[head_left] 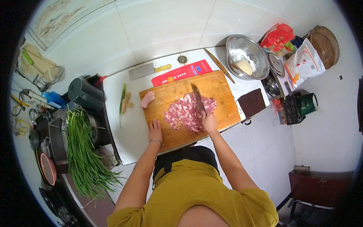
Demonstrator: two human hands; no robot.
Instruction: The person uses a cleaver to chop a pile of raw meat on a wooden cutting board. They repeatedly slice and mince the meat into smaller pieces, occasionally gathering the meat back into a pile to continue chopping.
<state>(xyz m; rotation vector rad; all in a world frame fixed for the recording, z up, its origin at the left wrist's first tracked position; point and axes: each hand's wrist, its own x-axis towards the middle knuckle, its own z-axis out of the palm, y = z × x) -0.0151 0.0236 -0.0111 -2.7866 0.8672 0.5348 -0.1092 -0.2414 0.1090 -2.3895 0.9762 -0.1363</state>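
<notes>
My right hand [210, 122] is closed round the handle of a knife [197, 97], its dark blade lying across a heap of chopped pink and white meat [183, 113]. The meat is spread over the right and middle of a wooden cutting board [225, 90]. At the board's near left edge my left hand [154, 132] rests flat, fingers spread, holding nothing. A separate pale pink chunk of meat [147, 99] sits on the board's far left corner.
Behind the board lie a cleaver [141, 72], a flat red package [181, 73] and a wooden rolling pin [219, 65]. Scallion [123, 102] and ginger [126, 99] are left. A steel bowl [233, 43] holds dough [244, 67]. Green chives [81, 147] overhang the left counter. A brown cloth [252, 103] lies right.
</notes>
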